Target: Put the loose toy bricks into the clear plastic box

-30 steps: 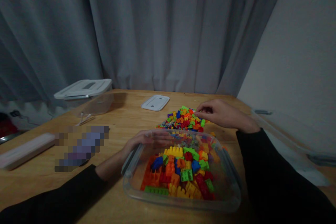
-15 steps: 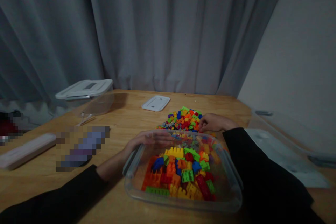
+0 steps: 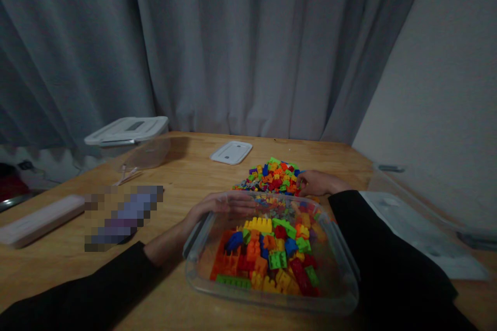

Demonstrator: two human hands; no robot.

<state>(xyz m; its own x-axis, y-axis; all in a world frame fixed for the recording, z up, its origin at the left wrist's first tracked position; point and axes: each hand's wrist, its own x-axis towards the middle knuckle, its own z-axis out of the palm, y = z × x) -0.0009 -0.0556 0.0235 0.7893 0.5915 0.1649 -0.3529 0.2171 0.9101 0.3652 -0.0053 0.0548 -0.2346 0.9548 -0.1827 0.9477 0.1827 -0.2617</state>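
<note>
Directly before me stands a clear plastic box (image 3: 267, 302) with large toy bricks (image 3: 277, 259) in orange, yellow, green, red and blue on its bottom. My left hand (image 3: 219, 207) rests at the box's far left corner. Its fingers are stretched out along the outside of the far wall and show partly through the plastic. Beyond the box lies a heap of smaller mixed toy bricks (image 3: 274, 176). At the heap's right edge my right hand (image 3: 316, 183) has its fingers curled in a pinch. Whatever they hold is hidden.
A lidded clear box (image 3: 143, 152) stands at the back left, and a white lid (image 3: 232, 152) lies near the curtain. Leftward are a pale oblong case (image 3: 44, 220) and a pixelated object (image 3: 126, 217). Another clear container (image 3: 419, 186) with a white sheet (image 3: 411, 232) is at right.
My right hand has shifted very slightly to the right at the heap's edge, fingers still curled. My left hand and the box keep their places.
</note>
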